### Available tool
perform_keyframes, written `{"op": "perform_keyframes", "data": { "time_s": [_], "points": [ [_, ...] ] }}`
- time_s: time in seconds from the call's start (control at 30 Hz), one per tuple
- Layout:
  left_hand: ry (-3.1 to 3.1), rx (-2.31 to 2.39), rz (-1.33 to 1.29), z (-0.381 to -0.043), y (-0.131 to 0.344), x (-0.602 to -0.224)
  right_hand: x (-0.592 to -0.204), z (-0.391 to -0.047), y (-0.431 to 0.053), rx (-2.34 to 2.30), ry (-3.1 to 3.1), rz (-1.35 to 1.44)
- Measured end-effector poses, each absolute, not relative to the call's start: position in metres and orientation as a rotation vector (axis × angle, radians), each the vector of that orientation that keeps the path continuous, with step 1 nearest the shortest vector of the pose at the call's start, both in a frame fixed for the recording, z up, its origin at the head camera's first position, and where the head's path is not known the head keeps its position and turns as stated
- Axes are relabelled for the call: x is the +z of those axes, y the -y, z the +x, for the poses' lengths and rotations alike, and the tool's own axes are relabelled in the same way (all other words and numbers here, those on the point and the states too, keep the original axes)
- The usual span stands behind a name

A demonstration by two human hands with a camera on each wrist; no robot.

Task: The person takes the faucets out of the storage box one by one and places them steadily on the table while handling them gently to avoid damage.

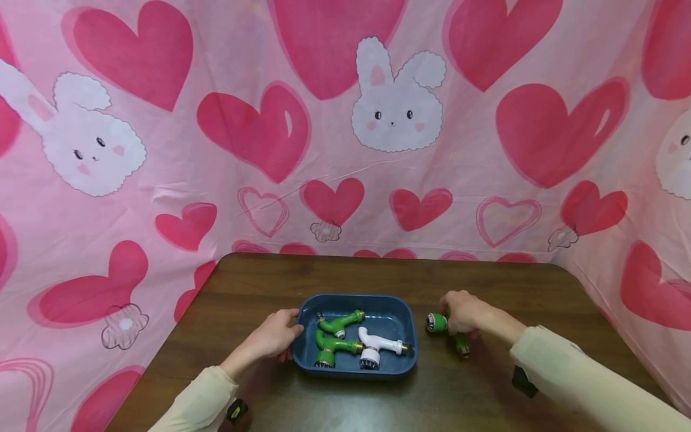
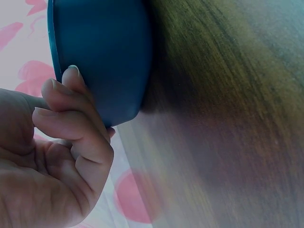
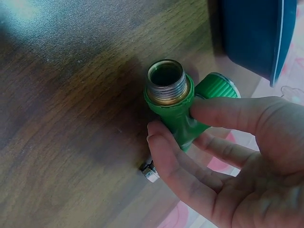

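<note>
One green tap (image 3: 178,126), threaded end toward the frame's bottom, is pinched by the right hand (image 1: 465,313), right of the blue tub (image 1: 356,373) the left hand (image 1: 274,336) grips.

The head camera looks forward and down; both wrist cameras, seemingly turned sideways, look closely, sharing the basin (image 1: 390,318).

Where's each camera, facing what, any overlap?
Head: worn on head, facing forward and down at table, blue bin; left hand, right hand, sleeves show.
Left wrist: worn there, facing bin's outside; left hand shows.
Right wrist: worn there, facing the held green faucet; right hand shows.
Shared: head and right wrist show that faucet and bin.
</note>
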State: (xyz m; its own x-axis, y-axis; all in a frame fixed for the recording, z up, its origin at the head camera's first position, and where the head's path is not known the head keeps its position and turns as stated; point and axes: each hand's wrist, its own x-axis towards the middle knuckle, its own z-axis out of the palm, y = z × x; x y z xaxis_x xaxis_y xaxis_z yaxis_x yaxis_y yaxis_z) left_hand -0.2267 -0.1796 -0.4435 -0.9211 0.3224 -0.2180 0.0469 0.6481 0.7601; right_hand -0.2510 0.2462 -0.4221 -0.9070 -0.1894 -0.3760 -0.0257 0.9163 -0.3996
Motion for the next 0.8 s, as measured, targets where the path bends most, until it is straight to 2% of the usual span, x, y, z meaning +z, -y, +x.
{"op": "perform_keyframes", "data": {
  "time_s": [0.8],
  "points": [
    [-2.562, 1.130, 0.305, -0.2265, 0.1775, -0.4449, -0.4266, -0.2499, -0.2454, -0.527, -2.676, -0.157]
  ]
}}
